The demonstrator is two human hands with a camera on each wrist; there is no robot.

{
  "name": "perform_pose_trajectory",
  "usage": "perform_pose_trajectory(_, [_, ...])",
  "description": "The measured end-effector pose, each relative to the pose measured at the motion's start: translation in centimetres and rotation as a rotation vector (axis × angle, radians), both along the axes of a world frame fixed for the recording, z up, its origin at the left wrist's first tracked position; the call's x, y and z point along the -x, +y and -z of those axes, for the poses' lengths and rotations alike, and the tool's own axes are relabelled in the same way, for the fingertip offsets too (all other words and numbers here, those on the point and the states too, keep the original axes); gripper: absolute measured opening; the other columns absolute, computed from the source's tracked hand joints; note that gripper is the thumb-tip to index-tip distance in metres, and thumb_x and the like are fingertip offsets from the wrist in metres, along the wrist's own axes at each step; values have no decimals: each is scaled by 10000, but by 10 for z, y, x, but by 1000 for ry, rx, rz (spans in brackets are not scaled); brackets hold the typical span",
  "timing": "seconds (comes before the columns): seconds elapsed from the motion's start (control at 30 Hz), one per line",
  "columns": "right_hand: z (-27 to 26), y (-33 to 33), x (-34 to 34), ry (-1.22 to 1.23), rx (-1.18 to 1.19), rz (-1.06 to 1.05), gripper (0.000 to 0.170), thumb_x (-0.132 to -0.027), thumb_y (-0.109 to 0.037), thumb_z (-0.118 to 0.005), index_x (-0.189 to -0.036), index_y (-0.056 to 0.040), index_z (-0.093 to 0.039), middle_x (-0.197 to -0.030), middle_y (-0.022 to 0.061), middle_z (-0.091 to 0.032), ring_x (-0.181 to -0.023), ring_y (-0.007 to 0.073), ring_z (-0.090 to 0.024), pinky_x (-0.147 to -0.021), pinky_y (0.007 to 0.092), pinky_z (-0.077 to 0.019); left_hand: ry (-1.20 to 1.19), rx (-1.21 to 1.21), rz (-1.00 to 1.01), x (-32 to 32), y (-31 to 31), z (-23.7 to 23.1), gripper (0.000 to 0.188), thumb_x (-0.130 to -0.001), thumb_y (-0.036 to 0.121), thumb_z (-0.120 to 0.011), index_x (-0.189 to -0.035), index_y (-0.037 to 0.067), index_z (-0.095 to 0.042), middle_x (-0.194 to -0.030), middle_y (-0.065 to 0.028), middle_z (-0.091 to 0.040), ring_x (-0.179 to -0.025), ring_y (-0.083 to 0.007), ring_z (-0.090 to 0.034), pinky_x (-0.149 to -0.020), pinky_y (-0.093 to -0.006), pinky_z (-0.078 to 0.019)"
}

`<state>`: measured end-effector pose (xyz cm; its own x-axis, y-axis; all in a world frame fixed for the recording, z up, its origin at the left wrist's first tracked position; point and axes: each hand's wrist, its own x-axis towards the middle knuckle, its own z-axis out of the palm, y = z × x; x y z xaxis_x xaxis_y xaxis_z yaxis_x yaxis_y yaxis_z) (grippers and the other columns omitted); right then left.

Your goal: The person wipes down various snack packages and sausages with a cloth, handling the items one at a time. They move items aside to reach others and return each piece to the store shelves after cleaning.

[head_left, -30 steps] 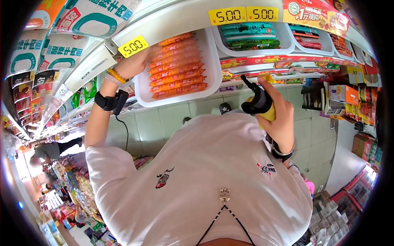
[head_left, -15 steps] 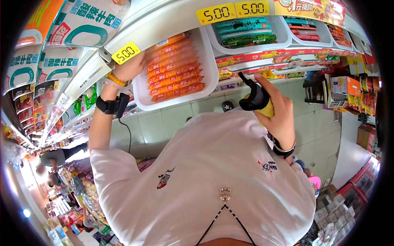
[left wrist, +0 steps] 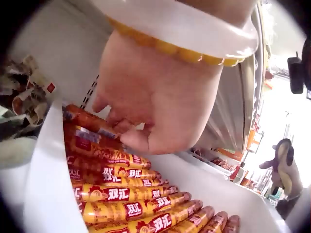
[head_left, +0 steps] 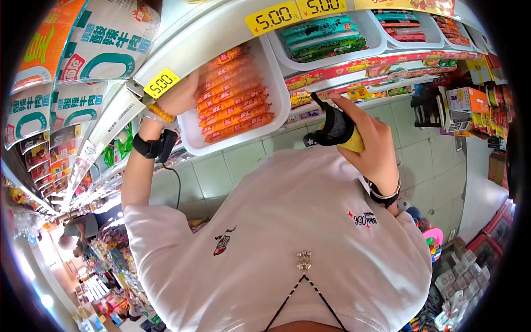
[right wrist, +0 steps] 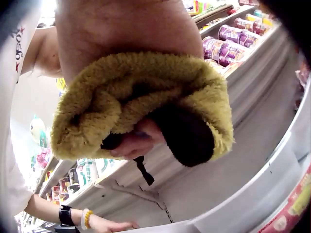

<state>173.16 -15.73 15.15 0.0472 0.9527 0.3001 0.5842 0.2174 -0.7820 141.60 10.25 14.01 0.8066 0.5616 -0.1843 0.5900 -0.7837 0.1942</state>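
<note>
In the head view my left hand reaches over the left side of a white tray of orange-wrapped sausages. The left wrist view shows its fingers curled at the back of the row, gripping one sausage near its end. My right hand is raised in front of the shelf, away from the trays. It grips a bunched fuzzy yellow-green cloth with a black piece and a thin black strap. Folds of the cloth hide most of the right fingers in the right wrist view.
Right of the sausages, another white tray holds teal and green packs. A yellow price tag hangs from the shelf edge beside my left wrist. White-and-teal noodle packs stand at the left. Below the trays runs a lower shelf with small packets.
The head view has shifted, so shelf, tags and trays sit further left. My left hand stays at the sausage tray; my right hand still holds the cloth, slightly nearer the trays in view.
</note>
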Motion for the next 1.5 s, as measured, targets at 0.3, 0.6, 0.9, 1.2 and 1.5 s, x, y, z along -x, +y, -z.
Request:
perform_pose_trajectory(0.3, [4,0,-2,-38,-23,54,720,-604,-10,-683,-1284,-158,-495,-973,145,-627,-821,360,-598,-686,384,-493,39,175,11,-3,-8,-1,655,-714,-115,-475,-1321,-4,-255,-1378,-280,-302,-1315,-416,-288,-1079,-403,-278])
perform_pose_trajectory(0.6, [7,0,-29,47,29,162,677,-608,57,-603,-1268,-46,-489,-1138,182,-604,-1002,368,-601,-862,338,-471,24,-55,-149,5,-57,-53,649,-745,-65,-528,-1353,-37,-303,-1312,-265,-421,-1216,-411,-418,-1035,-412,-333])
perform_pose_trajectory(0.9, [14,15,-65,15,-152,381,626,-711,-1,-663,-1293,-114,-460,-1080,186,-618,-937,380,-621,-767,377,-507,-113,569,449,-65,-189,-74,538,-807,104,-622,-1309,35,-441,-1431,-167,-359,-1314,-321,-367,-1071,-444,-316])
perform_pose_trajectory(1.2, [23,-31,-57,145,-109,652,502,-760,-21,-630,-1237,-21,-473,-912,168,-648,-815,226,-652,-732,339,-507,-645,-510,-431,-105,-185,35,231,-804,66,-579,-1029,61,-628,-1192,-84,-596,-1204,-292,-493,-1099,-527,-157])
perform_pose_trajectory(1.5, [18,-49,-47,62,-64,667,469,-767,-19,-621,-1212,-14,-475,-905,165,-643,-794,224,-645,-718,331,-505,-826,-878,-349,-111,-166,65,207,-836,111,-538,-644,36,-520,-659,-97,-589,-553,-276,-542,-543,-367,-446])
